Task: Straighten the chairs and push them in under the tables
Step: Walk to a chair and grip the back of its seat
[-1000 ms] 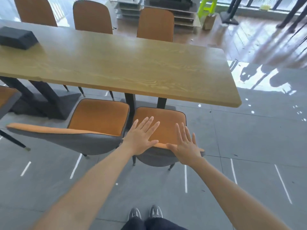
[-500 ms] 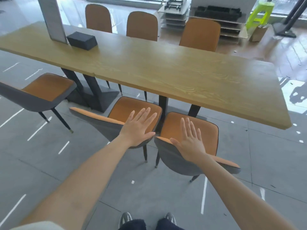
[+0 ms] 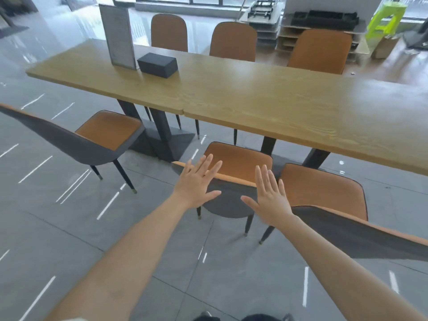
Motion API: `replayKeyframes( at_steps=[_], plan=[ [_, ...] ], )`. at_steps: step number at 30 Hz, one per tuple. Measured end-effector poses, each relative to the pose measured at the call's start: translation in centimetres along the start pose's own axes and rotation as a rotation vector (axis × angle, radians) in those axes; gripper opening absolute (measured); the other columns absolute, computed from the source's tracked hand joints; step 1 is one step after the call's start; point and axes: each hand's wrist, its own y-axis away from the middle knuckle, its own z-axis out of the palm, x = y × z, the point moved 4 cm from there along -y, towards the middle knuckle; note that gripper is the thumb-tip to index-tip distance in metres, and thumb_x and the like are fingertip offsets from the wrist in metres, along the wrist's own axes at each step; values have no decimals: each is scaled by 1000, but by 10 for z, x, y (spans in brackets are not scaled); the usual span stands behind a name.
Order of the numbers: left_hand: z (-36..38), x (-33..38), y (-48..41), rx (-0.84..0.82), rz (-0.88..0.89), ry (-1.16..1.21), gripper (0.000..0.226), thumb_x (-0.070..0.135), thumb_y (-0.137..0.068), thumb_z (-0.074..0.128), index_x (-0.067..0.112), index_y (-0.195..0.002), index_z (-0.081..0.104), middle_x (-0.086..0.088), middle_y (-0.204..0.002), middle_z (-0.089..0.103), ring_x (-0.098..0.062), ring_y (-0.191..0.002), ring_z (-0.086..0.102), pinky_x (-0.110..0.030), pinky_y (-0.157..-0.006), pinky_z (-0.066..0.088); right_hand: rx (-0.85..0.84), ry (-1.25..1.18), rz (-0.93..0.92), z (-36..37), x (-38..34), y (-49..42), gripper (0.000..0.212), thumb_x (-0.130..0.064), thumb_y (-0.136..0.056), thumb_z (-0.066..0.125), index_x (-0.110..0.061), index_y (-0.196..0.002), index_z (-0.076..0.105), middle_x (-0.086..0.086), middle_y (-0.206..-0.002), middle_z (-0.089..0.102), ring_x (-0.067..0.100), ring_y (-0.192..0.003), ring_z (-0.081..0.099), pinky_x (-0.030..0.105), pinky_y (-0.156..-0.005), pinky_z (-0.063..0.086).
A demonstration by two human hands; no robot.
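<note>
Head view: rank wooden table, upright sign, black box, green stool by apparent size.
1. wooden table
2. upright sign
3. black box and green stool look alike; the stool stands farther off, so unranked.

Counter [image 3: 254, 100] is light yellow-tan wood with darker grain streaks, on a black base [image 3: 162, 135]. Left chair [image 3: 108, 129], middle chair [image 3: 238, 158] and right chair [image 3: 324, 188] each have an orange seat with dark piping, a dark grey back shell edged orange on top, and black legs with pale tips; far chairs [image 3: 232, 41] show plain orange-brown backs. Box [image 3: 157, 64] is matte black, sign [image 3: 119, 35] white with grey print, floor [image 3: 58, 228] grey tile with white glare streaks, stool [image 3: 385, 19] lime green, carton [image 3: 384, 46] plain tan, stacked trays [image 3: 324, 18] black.
</note>
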Motion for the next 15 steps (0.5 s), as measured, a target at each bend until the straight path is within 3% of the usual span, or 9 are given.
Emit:
replayKeyframes(
  at_steps=[5, 15],
  plan=[
    [16, -45, -6, -37, 23, -26, 83, 54, -91, 42, 27, -147, -12, -6, -159, -12, -23, -147, -8, -45, -119, -2, -23, 13, 62, 11, -34, -18, 87, -61, -92, 27, -18, -142, -30, 5, -154, -29, 25, -144, -22, 43, -116, -11],
    [46, -77, -65, -156, 82, -76, 92, 38, -87, 59, 31, -147, -9, -7, -159, -4, -24, -148, -1, -48, -118, 5, -99, -19, 143, 25, -25, -65, 92, -57, -91, 39, -19, -144, -27, 5, -156, -23, 26, -146, -16, 42, -118, -5]
  ],
)
